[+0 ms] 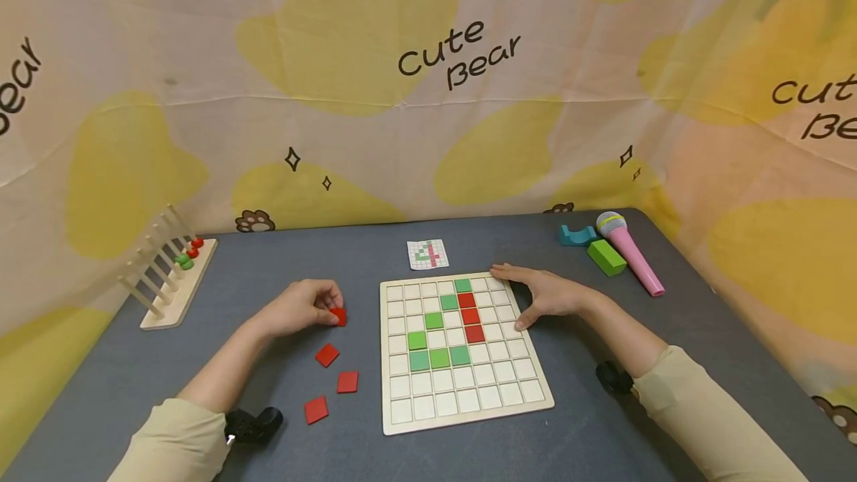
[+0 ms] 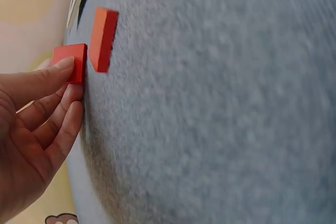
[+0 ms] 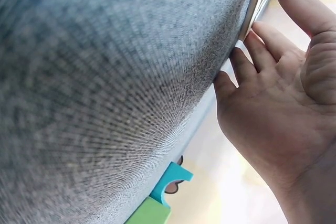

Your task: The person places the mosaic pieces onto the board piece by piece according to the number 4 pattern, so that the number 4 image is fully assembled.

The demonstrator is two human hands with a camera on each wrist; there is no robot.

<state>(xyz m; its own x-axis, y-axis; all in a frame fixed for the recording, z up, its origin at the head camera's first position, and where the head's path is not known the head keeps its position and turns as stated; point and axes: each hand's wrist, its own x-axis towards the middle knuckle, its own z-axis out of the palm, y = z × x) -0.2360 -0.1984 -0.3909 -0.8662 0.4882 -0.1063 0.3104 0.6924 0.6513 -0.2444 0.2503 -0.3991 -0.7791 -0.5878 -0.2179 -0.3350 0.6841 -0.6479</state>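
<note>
My left hand (image 1: pixel 294 309) pinches a red square tile (image 1: pixel 341 317) between thumb and fingers, left of the board; the left wrist view shows this tile (image 2: pixel 79 59) tilted near the table. A second red tile (image 2: pixel 102 40) lies just beyond it. The wooden grid board (image 1: pixel 469 415) carries a stepped line of green tiles (image 1: pixel 434 320) and a column of three red tiles (image 1: pixel 470 316). With thumb and fingers spread, my right hand (image 1: pixel 552 292) touches the board's upper right edge. In the right wrist view, the hand (image 3: pixel 283 98) hides part of that edge.
Three loose red tiles, one a tilted square (image 1: pixel 326 355), lie left of the board. A small pattern card (image 1: pixel 428 254) lies behind it. A pegged rack (image 1: pixel 184 303) with beads stands far left. A pink microphone (image 1: pixel 632 255), green block (image 1: pixel 606 257) and blue curved block (image 1: pixel 577 236) lie back right.
</note>
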